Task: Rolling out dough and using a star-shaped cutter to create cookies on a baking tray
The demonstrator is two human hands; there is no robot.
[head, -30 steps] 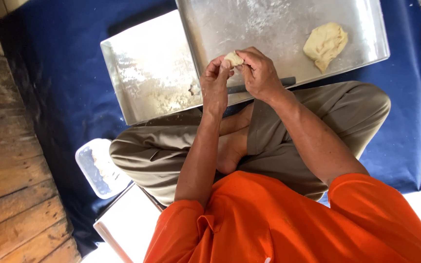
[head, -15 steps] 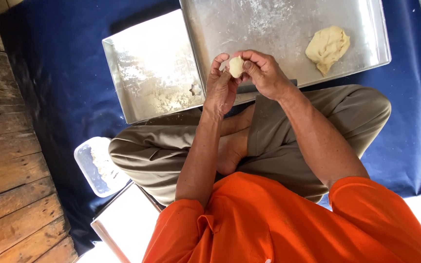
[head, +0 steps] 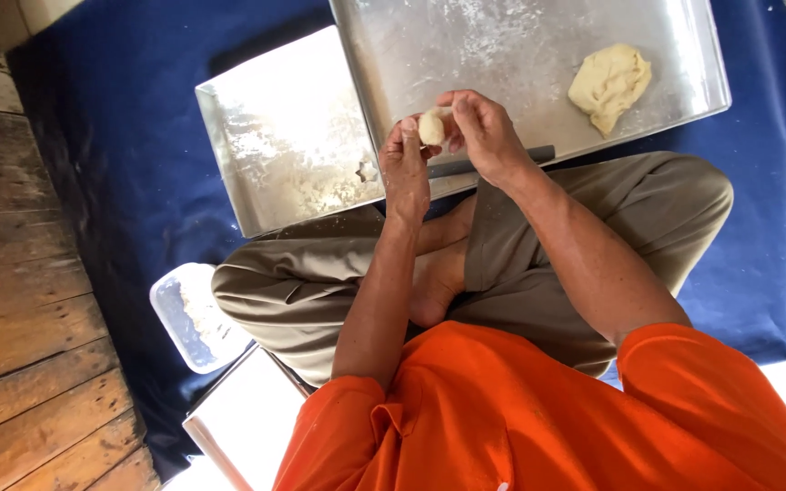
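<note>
I sit cross-legged with both hands raised over the near edge of a large metal tray (head: 539,55). My left hand (head: 407,168) and my right hand (head: 486,135) together pinch a small pale dough ball (head: 432,127) between their fingertips. A bigger lump of dough (head: 609,84) lies on the right part of the same tray, apart from my hands. A dark thin rod (head: 502,162) runs along the tray's near edge, just under my right hand.
A second, flour-dusted metal tray (head: 275,136) lies left of the first, with a small star-shaped piece (head: 367,170) on it. A clear plastic container (head: 188,318) and a white box (head: 243,423) sit by my left knee. A blue cloth (head: 120,164) covers the wooden floor (head: 11,300).
The dough ball has shifted a little between my fingertips, and both hands stay together over the tray edge. The big dough lump has not moved.
</note>
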